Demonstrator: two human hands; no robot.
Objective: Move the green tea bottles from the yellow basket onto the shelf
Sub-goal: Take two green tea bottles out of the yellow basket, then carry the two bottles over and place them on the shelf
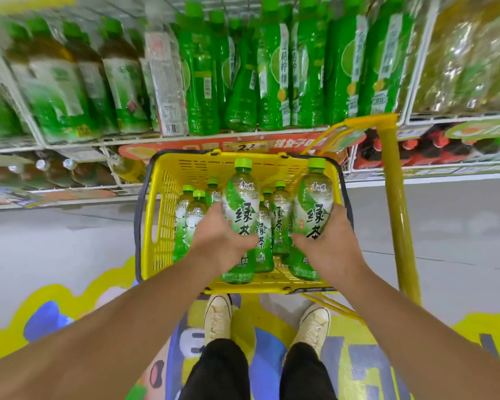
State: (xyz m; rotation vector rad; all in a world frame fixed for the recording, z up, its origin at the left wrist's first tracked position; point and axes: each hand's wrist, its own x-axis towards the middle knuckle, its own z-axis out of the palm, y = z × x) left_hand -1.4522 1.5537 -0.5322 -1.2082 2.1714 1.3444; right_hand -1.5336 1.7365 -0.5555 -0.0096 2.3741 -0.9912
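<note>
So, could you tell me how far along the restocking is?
Done: cannot tell, the shelf is blurred. In hand: the left hand grips one green tea bottle, the right hand a second bottle, over the yellow basket. Left: about five bottles stand in it.

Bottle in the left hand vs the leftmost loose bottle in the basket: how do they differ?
1. The left-hand bottle is gripped by the left hand; no hand touches the leftmost bottle.
2. The left-hand bottle looks larger and nearer the camera, its cap up by the far rim of the yellow basket; the leftmost bottle's cap sits well below that rim.
3. The left-hand bottle's big label characters face the camera; the leftmost bottle's do not show.
Shared: green cap, green-and-white label.
</note>
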